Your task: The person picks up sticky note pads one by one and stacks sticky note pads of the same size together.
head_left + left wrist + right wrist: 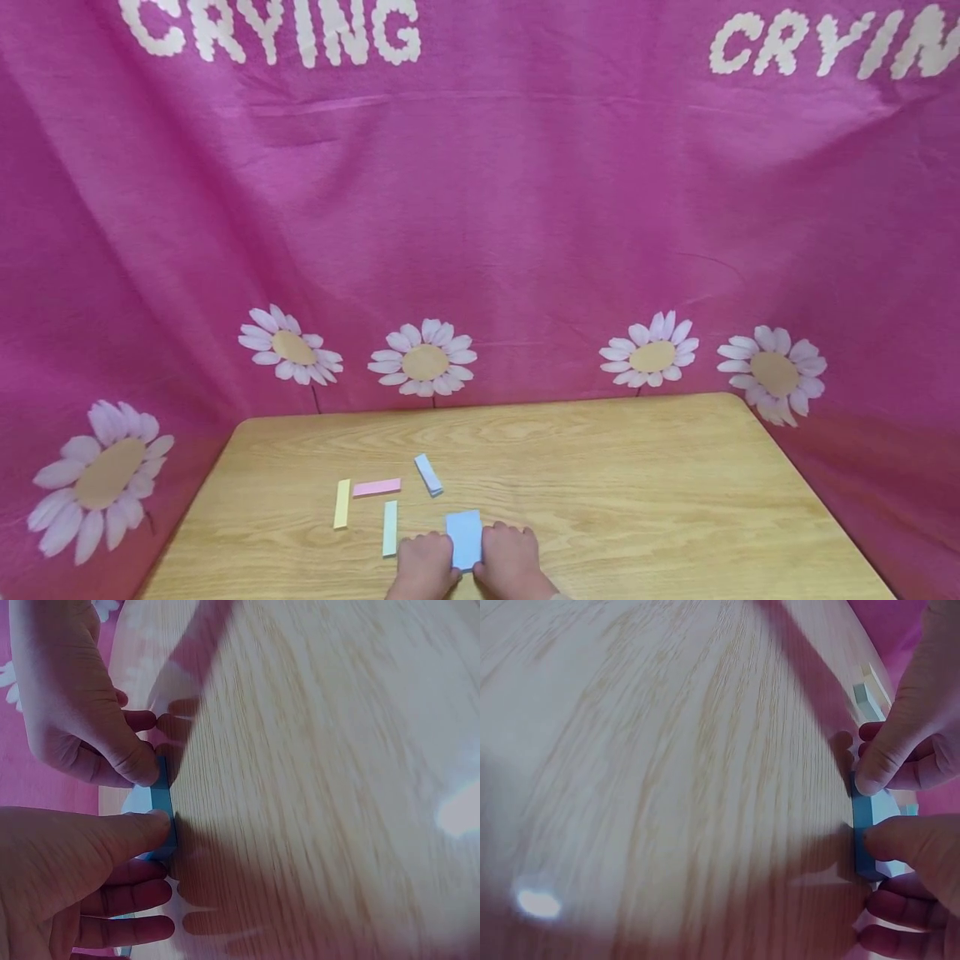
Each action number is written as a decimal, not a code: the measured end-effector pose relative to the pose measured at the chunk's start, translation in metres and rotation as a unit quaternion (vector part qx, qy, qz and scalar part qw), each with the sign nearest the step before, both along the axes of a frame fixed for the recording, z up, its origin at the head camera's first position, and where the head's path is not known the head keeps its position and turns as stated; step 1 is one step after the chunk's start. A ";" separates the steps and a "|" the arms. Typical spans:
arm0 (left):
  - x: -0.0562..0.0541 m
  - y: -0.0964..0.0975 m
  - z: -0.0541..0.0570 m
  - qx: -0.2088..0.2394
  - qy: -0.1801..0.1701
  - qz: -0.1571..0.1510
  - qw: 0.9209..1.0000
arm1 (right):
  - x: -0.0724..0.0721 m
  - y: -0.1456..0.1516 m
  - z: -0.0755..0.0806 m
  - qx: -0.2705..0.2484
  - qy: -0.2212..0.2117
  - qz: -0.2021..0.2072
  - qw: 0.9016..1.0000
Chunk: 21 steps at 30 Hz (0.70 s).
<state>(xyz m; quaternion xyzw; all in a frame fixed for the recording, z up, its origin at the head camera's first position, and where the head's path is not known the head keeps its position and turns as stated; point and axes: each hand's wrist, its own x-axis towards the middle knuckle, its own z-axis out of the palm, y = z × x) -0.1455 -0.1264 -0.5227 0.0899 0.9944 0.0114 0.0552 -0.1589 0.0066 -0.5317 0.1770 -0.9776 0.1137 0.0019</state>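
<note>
My left hand (425, 565) and right hand (512, 560) are partly closed, thumbs and fingers gripping opposite sides of the blue pad (465, 540), at the frame's lower middle. I'd expect it to be light, fairly stiff and easy to hold by those sides. It looks plain, rectangular and thick, its near edge darker. Left of it, green (390, 528), pink (377, 487) and yellow strips (342, 503) lie on the surface (637, 500).

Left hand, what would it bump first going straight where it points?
Besides the blue pad it grips, the left hand would probably meet the narrow pale-blue strip first, though depth is unclear.
</note>
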 end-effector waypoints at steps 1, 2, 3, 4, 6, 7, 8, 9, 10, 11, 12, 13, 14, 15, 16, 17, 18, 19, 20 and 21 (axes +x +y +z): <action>0.000 0.002 0.000 0.001 0.004 -0.005 1.000 | 0.000 0.003 -0.001 -0.002 0.001 -0.003 1.000; -0.001 0.005 -0.001 0.001 0.005 -0.009 1.000 | 0.001 0.006 -0.002 -0.003 0.004 -0.005 1.000; -0.001 0.008 -0.001 0.004 0.011 -0.014 1.000 | 0.001 0.009 -0.002 -0.003 0.007 -0.008 1.000; -0.001 0.010 -0.001 0.005 0.014 -0.019 1.000 | 0.002 0.012 -0.003 -0.002 0.010 -0.011 1.000; -0.002 0.015 -0.002 0.009 0.015 -0.028 0.999 | 0.003 0.017 -0.003 -0.002 0.013 -0.017 1.000; -0.002 0.016 -0.002 0.011 0.015 -0.031 0.999 | 0.004 0.019 -0.002 -0.001 0.010 -0.019 1.000; -0.003 0.017 -0.003 0.013 0.014 -0.034 0.999 | 0.004 0.020 -0.001 0.000 0.004 -0.022 1.000; -0.003 0.019 -0.003 0.015 0.013 -0.037 0.999 | 0.004 0.022 0.000 0.000 -0.003 -0.025 1.000; -0.003 0.020 -0.003 0.016 0.014 -0.040 0.999 | 0.004 0.023 0.001 0.002 -0.009 -0.027 1.000; -0.002 0.022 -0.002 0.018 0.015 -0.043 0.999 | 0.004 0.024 0.001 0.003 -0.014 -0.028 0.999; -0.002 0.023 -0.002 0.019 0.014 -0.044 0.999 | 0.004 0.025 0.001 0.003 -0.020 -0.030 0.999; -0.002 0.024 -0.002 0.019 0.015 -0.046 0.999 | 0.004 0.026 0.002 0.004 -0.023 -0.031 0.999; -0.002 0.026 -0.001 0.019 0.018 -0.048 0.999 | 0.004 0.027 0.002 0.004 -0.026 -0.033 0.999; -0.001 0.027 -0.001 0.019 0.020 -0.049 0.998 | 0.004 0.028 0.001 0.005 -0.025 -0.033 0.999; -0.001 0.029 -0.001 0.019 0.021 -0.049 0.998 | 0.004 0.029 0.001 0.005 -0.023 -0.034 0.999; -0.001 0.030 -0.001 0.019 0.018 -0.050 0.998 | 0.004 0.030 0.001 0.005 -0.022 -0.035 0.999; -0.002 0.031 -0.001 0.018 0.015 -0.050 0.998 | 0.005 0.031 0.001 0.005 -0.021 -0.036 0.999; -0.002 0.032 -0.001 0.017 0.012 -0.051 0.998 | 0.005 0.031 0.001 0.007 -0.021 -0.037 0.999; -0.002 0.033 -0.001 0.016 0.008 -0.051 0.999 | 0.005 0.032 0.001 0.008 -0.022 -0.039 0.999; -0.002 0.034 -0.001 0.016 0.003 -0.051 0.999 | 0.005 0.033 0.001 0.009 -0.023 -0.041 0.999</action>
